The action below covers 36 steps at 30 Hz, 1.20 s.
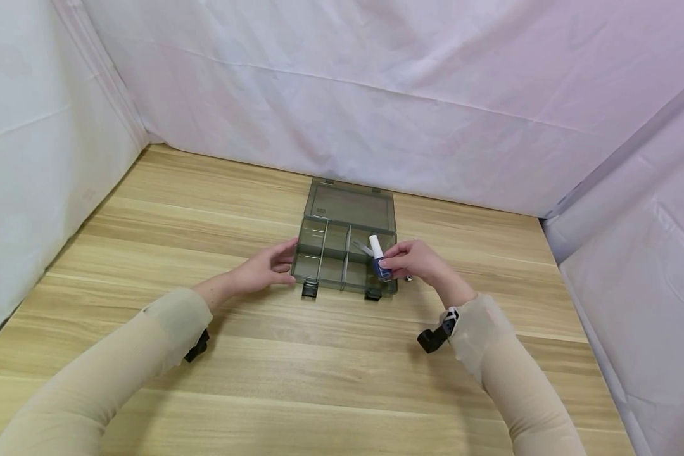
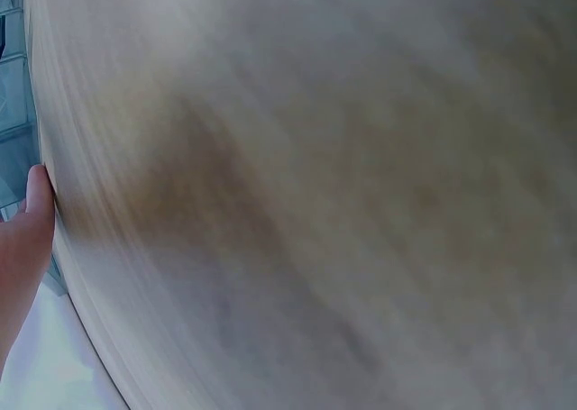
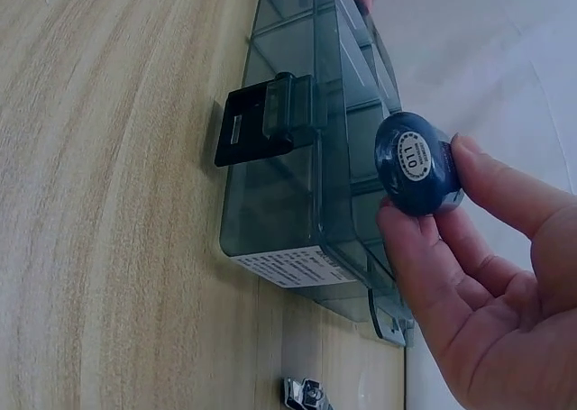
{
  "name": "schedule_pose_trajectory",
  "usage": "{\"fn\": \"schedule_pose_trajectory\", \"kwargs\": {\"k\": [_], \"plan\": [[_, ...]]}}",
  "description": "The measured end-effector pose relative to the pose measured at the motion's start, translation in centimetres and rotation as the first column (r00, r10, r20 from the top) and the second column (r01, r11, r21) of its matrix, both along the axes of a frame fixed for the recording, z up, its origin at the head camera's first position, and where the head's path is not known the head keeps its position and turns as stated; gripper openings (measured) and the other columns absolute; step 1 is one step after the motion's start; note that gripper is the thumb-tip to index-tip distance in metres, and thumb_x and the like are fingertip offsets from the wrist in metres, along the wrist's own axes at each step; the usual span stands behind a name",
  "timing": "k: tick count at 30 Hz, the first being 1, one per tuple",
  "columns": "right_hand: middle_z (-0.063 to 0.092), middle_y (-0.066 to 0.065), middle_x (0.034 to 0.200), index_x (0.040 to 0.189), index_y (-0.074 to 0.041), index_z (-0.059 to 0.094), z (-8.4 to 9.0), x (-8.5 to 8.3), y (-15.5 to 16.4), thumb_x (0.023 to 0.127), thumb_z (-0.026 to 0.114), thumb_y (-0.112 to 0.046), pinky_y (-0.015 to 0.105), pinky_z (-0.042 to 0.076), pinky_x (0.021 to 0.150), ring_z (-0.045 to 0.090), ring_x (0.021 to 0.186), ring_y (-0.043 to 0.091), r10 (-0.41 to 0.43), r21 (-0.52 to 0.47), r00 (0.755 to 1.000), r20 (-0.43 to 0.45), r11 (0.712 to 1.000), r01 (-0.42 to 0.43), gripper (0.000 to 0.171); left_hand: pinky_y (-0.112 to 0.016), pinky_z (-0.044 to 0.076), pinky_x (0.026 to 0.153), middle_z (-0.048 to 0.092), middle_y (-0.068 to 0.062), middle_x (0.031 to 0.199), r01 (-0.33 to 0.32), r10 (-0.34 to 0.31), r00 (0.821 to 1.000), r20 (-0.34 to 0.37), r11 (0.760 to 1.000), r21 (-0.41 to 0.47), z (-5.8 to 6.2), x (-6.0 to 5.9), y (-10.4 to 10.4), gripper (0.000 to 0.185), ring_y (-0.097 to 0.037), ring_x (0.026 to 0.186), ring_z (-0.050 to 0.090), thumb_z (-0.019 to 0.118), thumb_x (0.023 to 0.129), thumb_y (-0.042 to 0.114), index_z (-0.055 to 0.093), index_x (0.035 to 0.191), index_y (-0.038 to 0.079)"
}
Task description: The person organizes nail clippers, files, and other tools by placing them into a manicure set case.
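A translucent grey-green compartment box [image 1: 330, 284] stands on the table, its lid [image 1: 354, 208] folded back behind it. My left hand [image 1: 258, 268] rests against the box's left side, fingers extended toward the back and thumb near the front corner. Between thumb and fingers, my right hand [image 1: 418, 261] pinches a nail polish bottle [image 3: 415, 162], dark blue with a white cap, over the right-hand compartments. The bottle tilts, and its round base with a sticker faces the right wrist camera. A slim pale piece [image 1: 362, 247] shows beside the cap, partly covered by it.
A small shiny metal item [image 3: 305, 394] lies on the table just right of the box. Two dark latches [image 1: 310, 289] hang at the box's front. The wooden table [image 1: 296, 373] is bordered by white cloth walls [image 1: 342, 95] at the back and sides.
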State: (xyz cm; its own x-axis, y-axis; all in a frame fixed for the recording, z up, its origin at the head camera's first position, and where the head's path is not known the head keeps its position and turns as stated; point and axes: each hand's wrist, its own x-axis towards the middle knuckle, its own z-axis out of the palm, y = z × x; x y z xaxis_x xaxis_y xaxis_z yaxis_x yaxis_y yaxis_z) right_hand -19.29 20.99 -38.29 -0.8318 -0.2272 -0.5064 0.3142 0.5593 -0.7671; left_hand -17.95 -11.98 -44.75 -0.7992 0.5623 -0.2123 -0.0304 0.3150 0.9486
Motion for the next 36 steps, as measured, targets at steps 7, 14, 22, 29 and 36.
{"fn": "schedule_pose_trajectory", "kwargs": {"k": [7,14,22,29,36], "plan": [[0.069,0.005,0.084,0.106,0.008,0.06,-0.1,0.1,-0.8,0.084,0.068,-0.01,0.029,0.061,0.07,0.065,0.068,0.009,0.04,0.066,0.999,-0.033,0.997,-0.038,0.03,-0.043,0.035,0.112,0.022,-0.026,0.151,0.002,-0.002,1.0,-0.005,1.0,0.0,0.0,0.0,0.1,0.091,-0.04,0.134,0.034,0.068,0.082,0.006,0.008,0.151,0.008],[0.07,0.012,0.09,0.103,0.005,0.063,-0.5,0.0,-1.3,0.083,0.07,-0.01,0.028,0.061,0.07,0.066,0.071,0.01,0.061,0.112,0.997,-0.044,0.992,-0.055,0.027,-0.042,0.035,0.112,0.022,-0.025,0.151,-0.005,0.005,1.0,-0.001,1.0,-0.002,0.2,0.1,0.2,0.09,-0.04,0.134,0.034,0.067,0.082,0.004,0.008,0.151,0.008],[0.069,0.012,0.089,0.1,0.003,0.064,-0.4,0.0,-1.8,0.082,0.071,-0.011,0.028,0.061,0.067,0.064,0.068,0.01,0.119,0.205,0.991,-0.065,0.973,-0.104,0.024,-0.042,0.036,0.112,0.022,-0.025,0.151,-0.011,0.011,1.0,-0.005,1.0,0.0,0.2,0.1,0.2,0.09,-0.04,0.134,0.035,0.067,0.082,0.003,0.009,0.15,0.007],[0.066,0.012,0.088,0.097,0.003,0.064,-0.2,-0.2,-2.6,0.081,0.071,-0.01,0.028,0.06,0.066,0.064,0.068,0.012,0.185,0.279,0.98,-0.074,0.947,-0.157,0.021,-0.043,0.036,0.112,0.023,-0.026,0.15,-0.009,0.009,1.0,-0.01,1.0,0.0,0.0,0.1,0.1,0.09,-0.04,0.134,0.035,0.067,0.082,0.003,0.009,0.15,0.007],[0.068,0.01,0.084,0.093,0.002,0.066,-0.2,-0.2,-3.1,0.08,0.072,-0.007,0.028,0.06,0.065,0.063,0.066,0.012,0.232,0.323,0.969,-0.08,0.926,-0.195,0.017,-0.042,0.035,0.112,0.022,-0.025,0.151,-0.003,0.003,1.0,-0.018,1.0,0.001,0.0,0.0,-0.1,0.091,-0.04,0.134,0.035,0.068,0.082,0.004,0.009,0.15,0.007]]}}
